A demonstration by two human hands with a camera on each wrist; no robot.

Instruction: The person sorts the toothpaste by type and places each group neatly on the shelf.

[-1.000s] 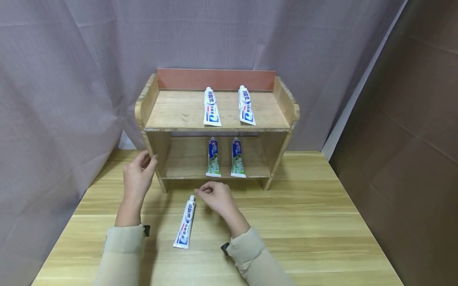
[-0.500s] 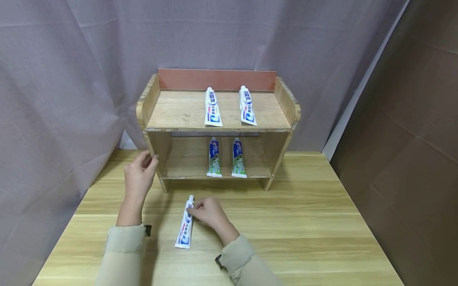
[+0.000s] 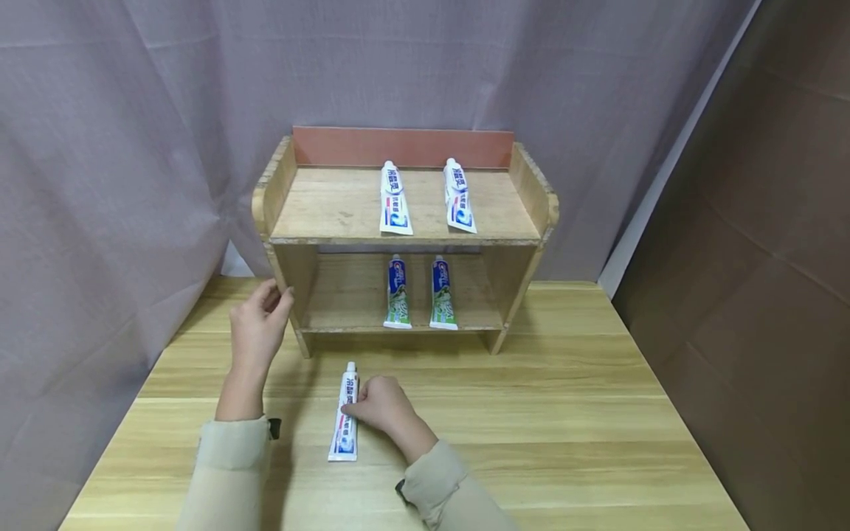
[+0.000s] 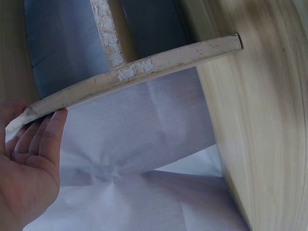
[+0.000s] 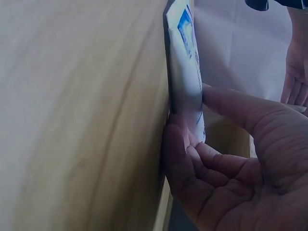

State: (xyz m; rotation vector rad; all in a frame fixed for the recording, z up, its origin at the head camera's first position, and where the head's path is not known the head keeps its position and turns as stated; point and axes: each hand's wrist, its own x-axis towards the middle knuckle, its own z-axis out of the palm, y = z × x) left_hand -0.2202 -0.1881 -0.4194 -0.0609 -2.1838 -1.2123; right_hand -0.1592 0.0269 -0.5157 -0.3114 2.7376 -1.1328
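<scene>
A white and blue toothpaste tube (image 3: 344, 435) lies on the table with its cap toward the shelf. My right hand (image 3: 381, 405) pinches this tube near its middle. The right wrist view shows the thumb on one face of the tube (image 5: 185, 72) and the fingers (image 5: 178, 144) curled at its other side, against the table. My left hand (image 3: 259, 321) grips the front edge of the wooden shelf's (image 3: 405, 242) left side panel. In the left wrist view, its thumb and fingers (image 4: 48, 137) stand on opposite sides of that panel (image 4: 159, 65).
On the upper board lie two white toothpaste tubes, a left one (image 3: 395, 199) and a right one (image 3: 458, 198). Two blue and green toothpaste tubes, left (image 3: 397, 293) and right (image 3: 441, 295), lie on the lower board. Grey cloth (image 3: 166, 110) hangs behind the wooden table (image 3: 564, 413).
My right hand has come down toward the front and left onto the near tube and taken hold of it. The tube has turned slightly straighter. My left hand stays on the shelf.
</scene>
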